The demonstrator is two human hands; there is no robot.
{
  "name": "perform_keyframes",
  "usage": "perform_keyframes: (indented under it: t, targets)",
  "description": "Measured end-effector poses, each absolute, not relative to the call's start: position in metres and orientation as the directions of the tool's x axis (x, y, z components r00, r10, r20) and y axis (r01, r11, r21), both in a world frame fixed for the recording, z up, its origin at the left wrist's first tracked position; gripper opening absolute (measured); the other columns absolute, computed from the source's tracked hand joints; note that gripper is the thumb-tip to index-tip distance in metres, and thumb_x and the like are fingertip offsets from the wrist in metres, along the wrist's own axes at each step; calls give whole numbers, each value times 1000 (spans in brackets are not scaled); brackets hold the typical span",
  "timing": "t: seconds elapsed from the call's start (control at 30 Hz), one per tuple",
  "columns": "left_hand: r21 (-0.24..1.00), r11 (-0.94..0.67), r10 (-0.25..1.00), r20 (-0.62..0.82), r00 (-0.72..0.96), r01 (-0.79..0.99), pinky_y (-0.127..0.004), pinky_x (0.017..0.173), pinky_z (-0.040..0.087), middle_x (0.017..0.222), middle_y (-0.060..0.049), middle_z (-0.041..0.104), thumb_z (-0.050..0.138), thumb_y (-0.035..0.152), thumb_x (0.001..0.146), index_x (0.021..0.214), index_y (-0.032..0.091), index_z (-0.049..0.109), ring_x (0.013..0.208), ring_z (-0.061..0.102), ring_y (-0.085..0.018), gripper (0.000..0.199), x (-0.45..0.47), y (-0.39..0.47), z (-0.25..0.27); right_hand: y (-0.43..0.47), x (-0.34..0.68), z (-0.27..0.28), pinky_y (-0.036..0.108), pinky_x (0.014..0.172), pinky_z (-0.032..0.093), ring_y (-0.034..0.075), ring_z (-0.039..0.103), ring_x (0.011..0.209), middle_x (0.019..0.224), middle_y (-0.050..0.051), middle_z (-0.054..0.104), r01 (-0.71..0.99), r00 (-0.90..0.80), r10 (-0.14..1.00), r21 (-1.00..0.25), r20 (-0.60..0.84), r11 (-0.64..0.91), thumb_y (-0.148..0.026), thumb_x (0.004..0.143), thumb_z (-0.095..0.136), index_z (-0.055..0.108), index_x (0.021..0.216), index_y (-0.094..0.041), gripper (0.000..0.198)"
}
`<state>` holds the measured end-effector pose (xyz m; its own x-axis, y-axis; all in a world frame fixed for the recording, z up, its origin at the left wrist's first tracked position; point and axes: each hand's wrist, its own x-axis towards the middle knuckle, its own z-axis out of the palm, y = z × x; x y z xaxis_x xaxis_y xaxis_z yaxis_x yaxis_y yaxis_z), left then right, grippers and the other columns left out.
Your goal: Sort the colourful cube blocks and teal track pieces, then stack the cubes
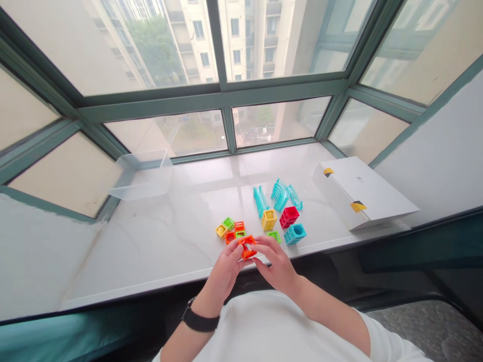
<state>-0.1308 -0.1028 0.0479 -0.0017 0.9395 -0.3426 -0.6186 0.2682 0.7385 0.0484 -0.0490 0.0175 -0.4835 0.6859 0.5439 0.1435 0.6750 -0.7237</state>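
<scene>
Close to the sill's front edge, my left hand (225,262) and my right hand (277,264) both grip an orange hollow toy block (248,247) by its sides. Just beyond it lie several small blocks, among them a yellow block (222,231), a green block (228,223) and an orange block (239,225). To the right, a stack of yellow blocks (269,220), a stack of red blocks (289,216) and a stack of turquoise blocks (295,234) stand together. A flat green piece (274,236) lies near my right fingers.
Turquoise track pieces (280,194) lie behind the stacks. A clear plastic bin (145,176) sits at the back left of the marble sill (151,246). At right is a white box (368,191) with yellow-black tape. Windows enclose the sill.
</scene>
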Motion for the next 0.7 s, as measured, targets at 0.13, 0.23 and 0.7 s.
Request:
perform_keyframes:
  t: [0.13,0.23,0.7]
  targets:
    - [740,258,929,-366,-50,-621,-38,91,59,122,-14,74,78,39,91,121,19,74,112,69,-27,36,-136,-106,46,-53,47,20,46,106,59,28,60,131,141,10,58,113,-497,751,-825,435,553,-21,95,65,52,145,-33,53]
    - [764,257,931,-361,-61,-592,-39,94,58,123,-14,74,80,40,88,122,18,73,113,70,-28,40,-137,-109,46,-54,47,20,44,100,62,27,62,127,145,11,54,89,-514,810,-922,282,378,-30,97,65,47,149,-33,56]
    - [782,278,929,-367,-50,-558,-46,102,55,129,-13,72,86,43,82,123,22,69,119,69,-31,49,-129,-110,51,-48,46,33,38,100,63,23,67,122,140,9,60,21,-538,823,-972,185,233,-30,96,65,59,140,-30,45]
